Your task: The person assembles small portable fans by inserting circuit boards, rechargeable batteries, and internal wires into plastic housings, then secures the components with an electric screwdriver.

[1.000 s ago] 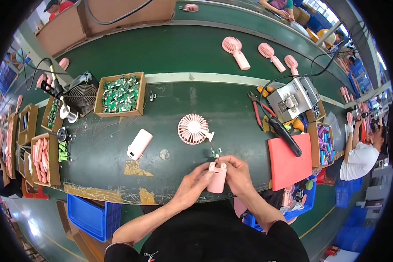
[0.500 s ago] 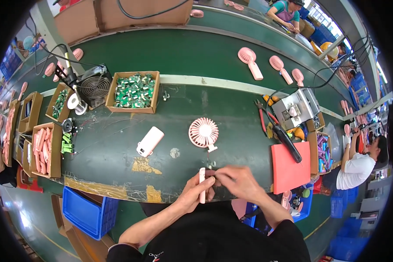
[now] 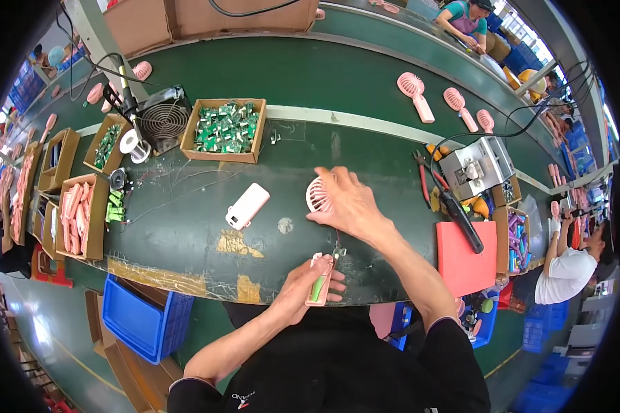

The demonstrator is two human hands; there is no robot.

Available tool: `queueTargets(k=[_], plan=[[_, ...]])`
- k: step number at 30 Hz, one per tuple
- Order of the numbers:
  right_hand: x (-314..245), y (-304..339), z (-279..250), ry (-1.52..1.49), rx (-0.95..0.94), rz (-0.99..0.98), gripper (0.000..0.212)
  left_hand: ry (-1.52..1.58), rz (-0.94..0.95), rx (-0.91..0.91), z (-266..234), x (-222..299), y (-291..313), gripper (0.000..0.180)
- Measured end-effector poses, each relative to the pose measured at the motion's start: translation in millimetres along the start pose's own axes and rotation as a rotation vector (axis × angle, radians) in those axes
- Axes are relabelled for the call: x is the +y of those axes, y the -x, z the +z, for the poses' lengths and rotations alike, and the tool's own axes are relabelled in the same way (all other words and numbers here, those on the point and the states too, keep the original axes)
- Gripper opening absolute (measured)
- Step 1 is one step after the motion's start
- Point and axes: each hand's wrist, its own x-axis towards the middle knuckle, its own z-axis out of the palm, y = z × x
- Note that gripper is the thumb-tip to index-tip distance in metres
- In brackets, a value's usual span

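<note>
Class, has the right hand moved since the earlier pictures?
Yes: judged against the red sheet, the right hand moved forward and slightly left, now over the fan.

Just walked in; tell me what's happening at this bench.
The person's left hand holds an open pink handle shell with a green piece inside. Their right hand is spread over a round pink fan head. Another pale pink handle shell lies to the left, in neither hand.

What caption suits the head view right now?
Left hand holding an open pink handle with a green part inside, right hand over a pink fan on the green workbench.
</note>
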Motion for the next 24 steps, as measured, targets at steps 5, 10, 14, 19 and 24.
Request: queueTargets(k=[5, 10, 14, 19, 24], plan=[[14.3, 24.9, -3.4, -1.243, 0.155, 0.175, 0.076, 0.061, -0.008, 0.004, -5.8, 0.3, -1.7, 0.044], [22.2, 44.7, 20.8, -1.896, 0.305, 0.085, 0.075, 0.042, -0.044, -0.038, 0.7, 3.4, -6.2, 0.041], [13.7, 53.9, 34.2, -2.008, 0.296, 0.133, 0.076, 0.098, -0.075, -0.033, 14.8, 7.9, -5.3, 0.032], [2.1, 52.4, 40.7, -2.16, 0.195, 0.025, 0.064, 0.176, -0.07, -0.052, 27.2, 6.4, -5.1, 0.027], [-0.8, 51.7, 38.9, -2.213, 0.215, 0.015, 0.068, 0.212, -0.039, -0.063, 30.4, 5.8, -3.7, 0.027]])
